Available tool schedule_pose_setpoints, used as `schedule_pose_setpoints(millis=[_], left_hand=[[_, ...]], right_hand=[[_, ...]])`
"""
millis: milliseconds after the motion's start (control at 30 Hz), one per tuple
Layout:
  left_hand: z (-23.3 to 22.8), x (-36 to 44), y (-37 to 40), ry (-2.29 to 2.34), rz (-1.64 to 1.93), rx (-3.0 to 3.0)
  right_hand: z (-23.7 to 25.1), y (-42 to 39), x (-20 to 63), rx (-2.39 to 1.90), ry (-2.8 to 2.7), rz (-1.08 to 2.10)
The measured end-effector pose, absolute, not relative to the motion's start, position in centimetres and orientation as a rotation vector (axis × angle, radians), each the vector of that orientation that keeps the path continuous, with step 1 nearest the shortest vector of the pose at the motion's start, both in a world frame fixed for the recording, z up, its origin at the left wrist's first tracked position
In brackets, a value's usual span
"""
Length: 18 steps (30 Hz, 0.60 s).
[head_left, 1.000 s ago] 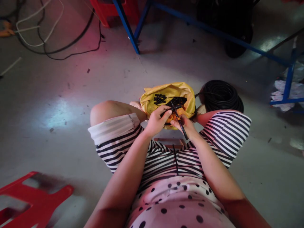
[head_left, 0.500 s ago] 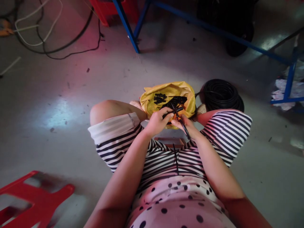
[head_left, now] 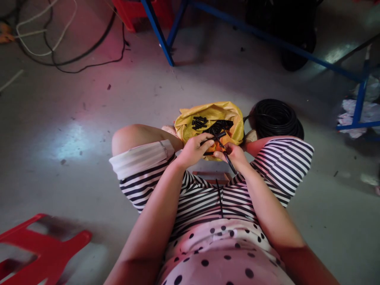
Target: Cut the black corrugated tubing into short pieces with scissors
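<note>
In my left hand [head_left: 194, 149], pinched between thumb and fingers, is a thin black tube [head_left: 220, 136] whose free end points to the right. My right hand [head_left: 236, 157] is closed around the dark handles of a pair of scissors [head_left: 229, 161]. Their blades reach up to the tube beside my left fingertips; whether they touch it is hard to make out. Both hands are over the near edge of an open yellow bag [head_left: 190, 112]. Short black tube pieces [head_left: 200, 122] lie inside it, along with something orange.
A coil of black tubing [head_left: 279, 118] lies on the floor right of the bag. A blue metal frame [head_left: 255, 29] stands ahead, with a red stool [head_left: 129, 16] behind it. Another red stool [head_left: 44, 249] is at the lower left. Loose cables [head_left: 86, 55] cross the floor at the upper left.
My right hand has turned and closed a little, and the scissors' handles look narrower. The tube's free end has shifted slightly left and tilts upward more.
</note>
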<state>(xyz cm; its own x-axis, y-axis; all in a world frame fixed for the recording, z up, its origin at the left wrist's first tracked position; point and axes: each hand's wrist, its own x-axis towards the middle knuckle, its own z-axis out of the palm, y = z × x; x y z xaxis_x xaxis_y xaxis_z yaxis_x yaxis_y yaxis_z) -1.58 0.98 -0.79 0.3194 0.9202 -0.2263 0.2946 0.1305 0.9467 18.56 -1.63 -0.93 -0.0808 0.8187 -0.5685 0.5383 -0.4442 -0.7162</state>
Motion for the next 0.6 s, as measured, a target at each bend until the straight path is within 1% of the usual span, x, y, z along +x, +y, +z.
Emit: schedule_pose_setpoints(millis=[167,400,467,600], left_hand=[[-0.99,-1.65,1.03,1.222,0.708,1.380],[-0.94,-1.20,0.67,1.139,0.553,1.436],[-0.90,-1.24,0.70,1.140,0.555,1.443],[-0.76,-1.47,0.94,1.153,0.595,1.437]], right_hand=[[-0.66,-1.64,18.65,-1.959,-1.518,1.473],[-0.59,-1.98,18.73,-1.792,-1.509,1.681],[-0.65,-2.00,18.67,-1.831,-1.520,1.659],[-0.99,-1.88,18.60,-1.985,-1.553,1.486]])
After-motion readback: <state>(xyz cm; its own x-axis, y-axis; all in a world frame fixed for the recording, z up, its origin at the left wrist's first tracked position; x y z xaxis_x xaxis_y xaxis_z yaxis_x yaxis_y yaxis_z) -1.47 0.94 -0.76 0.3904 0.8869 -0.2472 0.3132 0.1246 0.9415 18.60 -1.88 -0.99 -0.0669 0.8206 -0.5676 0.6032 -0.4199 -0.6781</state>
